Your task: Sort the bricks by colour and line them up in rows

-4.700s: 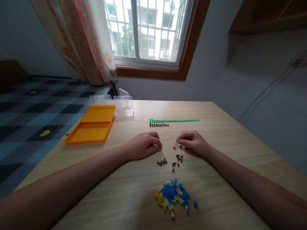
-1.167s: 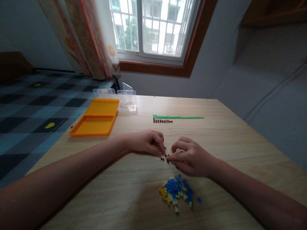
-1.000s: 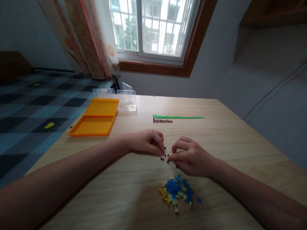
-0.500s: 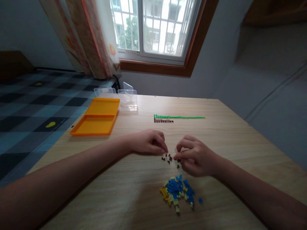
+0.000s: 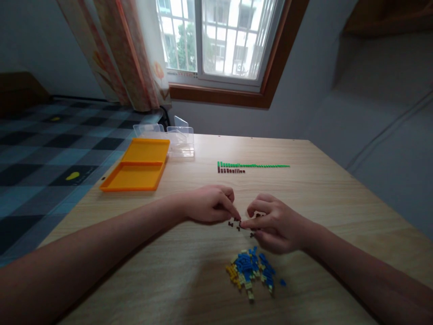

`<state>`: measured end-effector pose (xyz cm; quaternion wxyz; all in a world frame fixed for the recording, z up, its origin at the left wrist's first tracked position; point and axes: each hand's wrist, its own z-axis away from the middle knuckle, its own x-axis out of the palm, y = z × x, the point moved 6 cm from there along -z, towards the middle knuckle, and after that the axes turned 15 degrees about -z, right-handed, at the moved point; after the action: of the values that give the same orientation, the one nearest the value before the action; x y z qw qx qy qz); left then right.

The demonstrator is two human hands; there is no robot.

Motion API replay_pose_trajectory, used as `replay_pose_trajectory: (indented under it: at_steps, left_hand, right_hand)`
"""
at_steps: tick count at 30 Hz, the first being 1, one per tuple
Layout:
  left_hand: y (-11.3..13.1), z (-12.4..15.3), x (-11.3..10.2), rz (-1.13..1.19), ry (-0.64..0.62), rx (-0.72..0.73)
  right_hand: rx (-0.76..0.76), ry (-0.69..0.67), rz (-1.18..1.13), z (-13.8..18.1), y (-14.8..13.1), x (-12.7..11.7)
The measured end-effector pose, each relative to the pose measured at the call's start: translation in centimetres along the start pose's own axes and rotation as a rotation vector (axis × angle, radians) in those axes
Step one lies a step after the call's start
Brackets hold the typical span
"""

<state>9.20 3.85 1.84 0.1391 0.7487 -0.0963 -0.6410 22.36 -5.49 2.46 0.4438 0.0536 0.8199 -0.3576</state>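
My left hand [image 5: 209, 204] rests on the wooden table [image 5: 324, 198], fingers curled, fingertips pinched among several tiny dark brown bricks [image 5: 237, 224]. My right hand [image 5: 275, 222] meets it from the right, thumb and forefinger pinched together at the same bricks. What each pinch holds is too small to tell. Just below the hands lies a pile of blue and yellow bricks [image 5: 251, 270]. Farther back runs a row of green bricks [image 5: 253, 165] with a shorter row of brown bricks [image 5: 230, 171] under its left end.
An open orange case [image 5: 137, 165] lies at the table's left, with clear plastic boxes [image 5: 172, 135] behind it. A bed with a checked cover [image 5: 50, 144] borders the left edge. A window [image 5: 216, 40] and curtain [image 5: 125, 54] stand behind.
Compared with half a second ago, both hands have closed in on each other over the loose brown bricks, the fingertips now touching. Since 4.7 s ago the scattered brown bricks are fewer and gathered.
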Motion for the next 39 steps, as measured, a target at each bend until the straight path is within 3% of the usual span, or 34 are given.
replay_pose_trajectory:
  at_steps: [5,12,14,20,25,32,39]
  left_hand:
    - [-0.6,0.0,0.0,0.153,-0.017,-0.048]
    - [-3.3,0.4,0.2,0.632,0.168,-0.313]
    - [-3.7,0.4,0.4,0.660,0.202,-0.343]
    - [-3.3,0.2,-0.3,0.305,0.239,-0.352]
    - [-1.8,0.1,-0.7,-0.011,0.234,-0.277]
    - [-1.5,0.2,-0.7,-0.099,0.251,-0.245]
    - [-1.6,0.1,-0.9,-0.091,0.246,-0.269]
  right_hand:
    - [0.017,-0.012,0.043,0.2,0.4,-0.2]
    - [0.112,0.062,0.155,0.7,2.9,-1.2]
    - [0.148,0.092,0.183,0.9,3.6,-1.6]
    - [0.096,0.247,0.185,1.8,3.1,-4.0]
    - [0.043,0.167,0.103,2.0,1.3,-4.5]
    - [0.053,0.016,0.028,0.8,-0.8,-2.0]
    - [0.109,0.012,0.010,0.9,0.3,-1.4]
